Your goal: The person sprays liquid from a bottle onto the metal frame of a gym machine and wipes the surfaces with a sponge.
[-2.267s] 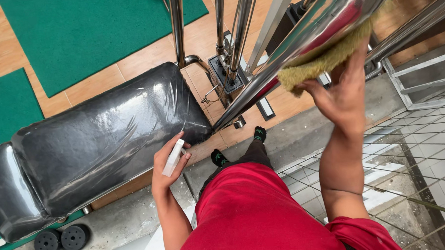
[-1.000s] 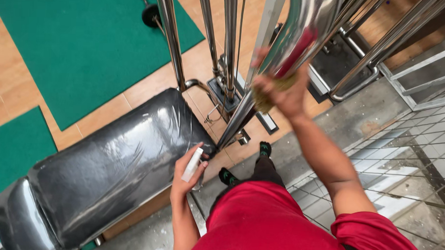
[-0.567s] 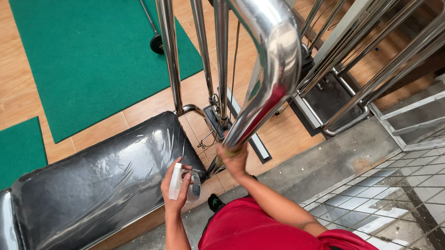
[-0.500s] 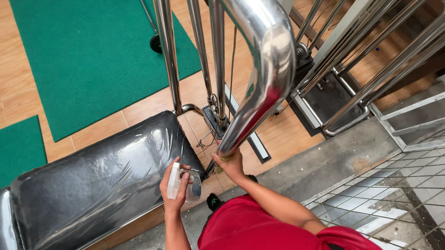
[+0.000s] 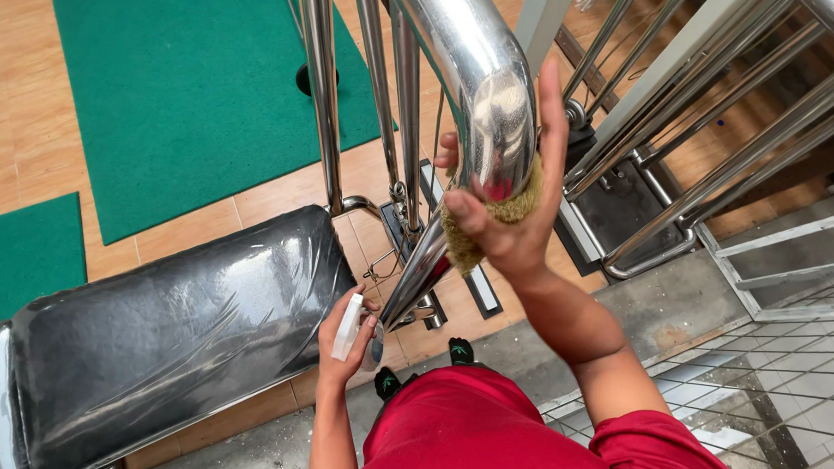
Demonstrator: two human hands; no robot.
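- Plainly, the thick curved chrome steel tube (image 5: 485, 98) of the gym machine is the thing being wiped; it arcs down from the top of the view to just above the bench.
- A yellow-brown fuzzy cloth pad (image 5: 491, 219) is pressed against the underside of that tube at its bend.
- The right hand (image 5: 515, 206) is wrapped part-way round the tube, fingers spread up its far side, thumb pinning the pad. A good wipe probably needs the pad kept flat and wrapped round the curve.
- The left hand (image 5: 344, 338), just below the tube's lower end, is closed round a small white spray bottle (image 5: 347, 326).
- Left of the tube lies the black padded bench under clear plastic film (image 5: 173, 337).
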